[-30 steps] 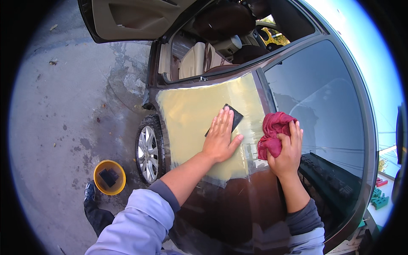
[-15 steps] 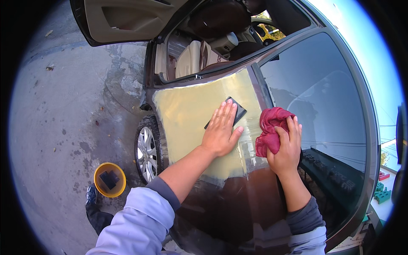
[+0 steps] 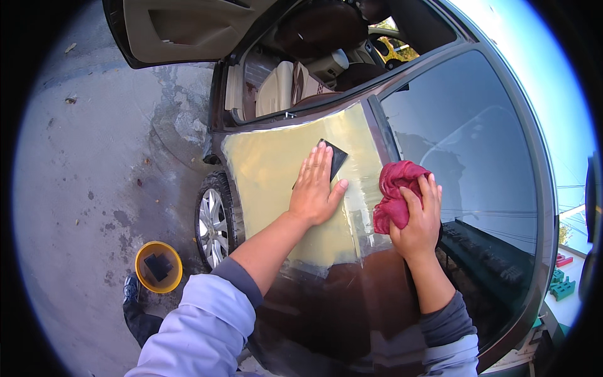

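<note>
My left hand [image 3: 315, 188] lies flat, fingers stretched and thumb out to the side, on a piece of black sandpaper [image 3: 337, 155]. Its palm covers much of the sheet, which rests on a car's body panel coated in smooth, pale yellow filler [image 3: 267, 163]. To the right, my right hand [image 3: 419, 220] is closed around a crumpled dark red cloth [image 3: 396, 182]. The cloth sits at the edge between the panel and the rear window [image 3: 474, 144]. Below the filler the panel is dark brown paint [image 3: 333, 301].
A door [image 3: 188, 31] stands open at the top, with beige seats inside. At left, a wheel [image 3: 213, 226] sits below the panel. On the concrete ground stands a yellow bucket [image 3: 180, 267] holding liquid and a dark sheet, next to a shoe [image 3: 130, 288].
My left hand and the sandpaper have slid slightly up and left over the filler. My right hand keeps its hold on the cloth; the whole view has shifted a little.
</note>
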`<move>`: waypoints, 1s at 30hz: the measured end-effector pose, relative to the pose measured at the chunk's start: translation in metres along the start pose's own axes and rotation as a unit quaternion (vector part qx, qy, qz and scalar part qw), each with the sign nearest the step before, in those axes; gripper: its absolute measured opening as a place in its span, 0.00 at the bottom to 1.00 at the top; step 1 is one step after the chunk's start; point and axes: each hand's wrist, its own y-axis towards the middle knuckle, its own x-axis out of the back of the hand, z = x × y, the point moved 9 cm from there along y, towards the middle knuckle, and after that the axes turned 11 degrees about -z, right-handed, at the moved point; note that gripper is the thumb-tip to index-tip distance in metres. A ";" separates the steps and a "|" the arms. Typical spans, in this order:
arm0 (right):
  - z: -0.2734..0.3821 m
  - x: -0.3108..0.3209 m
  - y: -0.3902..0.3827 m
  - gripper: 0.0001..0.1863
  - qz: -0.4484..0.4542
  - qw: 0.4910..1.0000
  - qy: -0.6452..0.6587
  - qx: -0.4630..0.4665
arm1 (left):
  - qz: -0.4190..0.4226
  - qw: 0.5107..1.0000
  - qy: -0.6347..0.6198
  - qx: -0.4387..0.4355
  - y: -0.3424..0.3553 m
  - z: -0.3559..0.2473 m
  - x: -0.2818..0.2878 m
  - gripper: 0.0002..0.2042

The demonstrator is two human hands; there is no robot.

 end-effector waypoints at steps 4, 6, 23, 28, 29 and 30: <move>0.000 0.000 0.000 0.31 0.001 1.000 0.002 0.000 | -0.017 1.000 0.004 -0.022 -0.059 -0.056 0.031 0.45; 0.001 -0.001 0.001 0.31 0.006 1.000 -0.001 0.002 | 0.112 0.991 -0.045 -0.055 -0.142 -0.104 0.041 0.49; 0.005 0.001 0.002 0.28 -0.006 1.000 -0.012 0.008 | 0.147 0.975 -0.090 -0.142 -0.190 -0.113 0.051 0.49; 0.004 0.001 0.001 0.25 -0.002 1.000 -0.016 -0.002 | 0.047 0.996 -0.003 0.073 -0.082 0.008 0.008 0.50; 0.005 0.001 0.001 0.26 -0.001 1.000 -0.015 0.001 | 0.023 0.997 0.005 0.073 -0.084 0.001 0.014 0.50; 0.005 0.000 0.001 0.28 0.000 1.000 -0.013 0.001 | -0.025 0.998 0.028 0.051 -0.091 -0.012 0.029 0.51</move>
